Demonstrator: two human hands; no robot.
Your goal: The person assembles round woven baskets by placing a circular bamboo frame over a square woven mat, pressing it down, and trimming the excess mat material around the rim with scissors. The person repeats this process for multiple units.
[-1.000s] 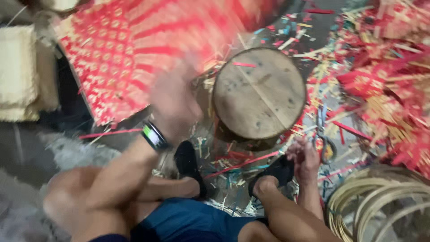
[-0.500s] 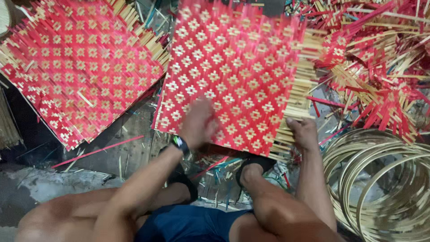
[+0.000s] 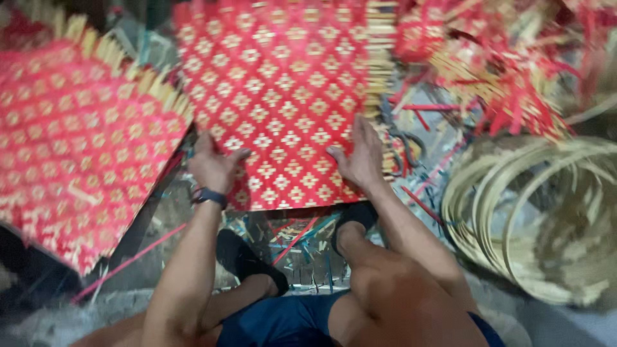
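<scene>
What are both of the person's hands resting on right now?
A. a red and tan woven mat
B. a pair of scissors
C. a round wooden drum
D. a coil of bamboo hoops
A. The left hand and the right hand both lie flat on the near edge of the red and tan woven mat; the bamboo hoops sit untouched to the right.

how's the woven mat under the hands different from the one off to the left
The middle mat has both hands on its near edge, left hand and right hand; the left mat lies untouched. The middle mat's loose strip ends show along its right side, the left mat's along its upper edge. Both share a red-and-pale diamond weave.
</scene>
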